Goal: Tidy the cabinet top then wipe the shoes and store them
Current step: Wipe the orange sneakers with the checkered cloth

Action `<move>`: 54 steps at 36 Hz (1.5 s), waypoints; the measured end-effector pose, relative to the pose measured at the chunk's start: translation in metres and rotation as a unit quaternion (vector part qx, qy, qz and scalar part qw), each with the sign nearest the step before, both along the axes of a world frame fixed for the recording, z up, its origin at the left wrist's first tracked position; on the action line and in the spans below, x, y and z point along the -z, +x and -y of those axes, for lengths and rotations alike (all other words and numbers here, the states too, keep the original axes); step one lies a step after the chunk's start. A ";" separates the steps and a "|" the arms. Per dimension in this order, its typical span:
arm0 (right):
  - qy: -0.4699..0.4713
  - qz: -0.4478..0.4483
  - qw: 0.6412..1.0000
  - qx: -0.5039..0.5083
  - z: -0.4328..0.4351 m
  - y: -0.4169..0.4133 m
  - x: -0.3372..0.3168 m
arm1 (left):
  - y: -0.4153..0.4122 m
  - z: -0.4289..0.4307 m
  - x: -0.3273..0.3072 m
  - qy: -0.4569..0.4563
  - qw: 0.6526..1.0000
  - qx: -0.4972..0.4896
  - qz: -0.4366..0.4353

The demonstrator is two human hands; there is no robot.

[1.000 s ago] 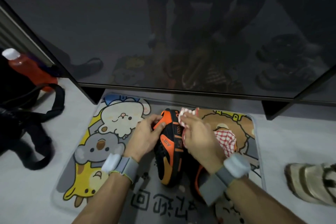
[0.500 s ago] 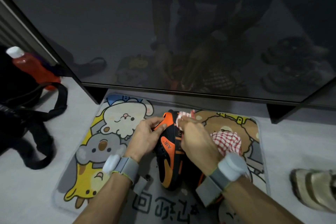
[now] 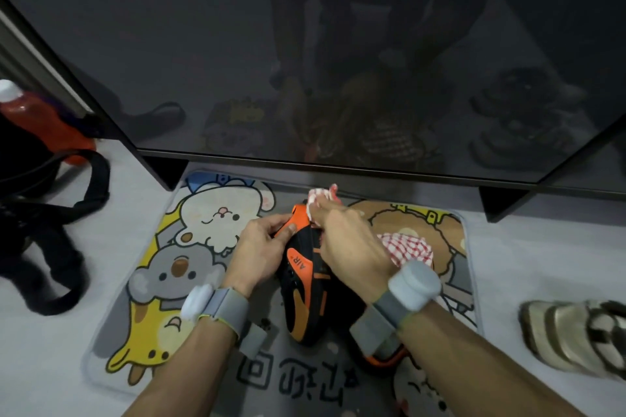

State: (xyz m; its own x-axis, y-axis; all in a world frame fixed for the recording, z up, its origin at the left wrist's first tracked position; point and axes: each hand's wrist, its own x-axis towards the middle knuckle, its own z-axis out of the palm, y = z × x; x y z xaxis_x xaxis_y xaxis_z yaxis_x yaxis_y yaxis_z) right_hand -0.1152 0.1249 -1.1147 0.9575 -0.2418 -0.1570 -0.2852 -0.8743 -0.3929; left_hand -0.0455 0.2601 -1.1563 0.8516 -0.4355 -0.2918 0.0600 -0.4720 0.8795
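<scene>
Orange and black, the shoe (image 3: pixel 306 284) sits over the cartoon-animal mat (image 3: pixel 159 281), just in front of the dark glossy cabinet (image 3: pixel 237 61). Its side panel, marked AIR, is turned up towards us. We cannot tell whether it rests on the mat or is lifted clear.

We see the left hand (image 3: pixel 259 256) gripping the shoe's orange far end, its fingers (image 3: pixel 267 225) curled round the edge and the thumb pressed on the orange panel. The right hand (image 3: pixel 352 247) lies across the shoe, and its fingers (image 3: pixel 327 210) pinch a red-and-white checked cloth (image 3: pixel 406 247) against that same end. A bunch of cloth pokes out beyond the fingertips, and the rest spills out by the wrist.

We make out a second shoe (image 3: pixel 389 357), orange-trimmed, mostly hidden under the right forearm. To the right of the mat a pale sandal (image 3: pixel 569 338) lies on the floor. At the left we see a black bag (image 3: pixel 50 213) with a looping strap, and behind it a red bottle (image 3: pixel 37 125) with a white cap.
</scene>
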 end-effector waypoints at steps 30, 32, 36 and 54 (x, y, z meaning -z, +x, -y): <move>-0.018 0.086 0.996 -0.034 -0.009 -0.018 0.042 | 0.008 0.009 -0.002 0.022 1.000 -0.004 -0.015; 0.036 0.081 0.996 -0.027 0.001 -0.010 0.025 | 0.007 0.011 -0.003 0.012 1.000 0.000 -0.020; 0.009 0.012 1.000 -0.010 -0.001 -0.006 0.014 | 0.007 0.014 -0.005 0.004 0.999 0.010 -0.045; -0.014 0.101 0.992 -0.074 -0.027 -0.041 0.023 | 0.010 0.014 -0.013 -0.083 0.984 -0.040 -0.154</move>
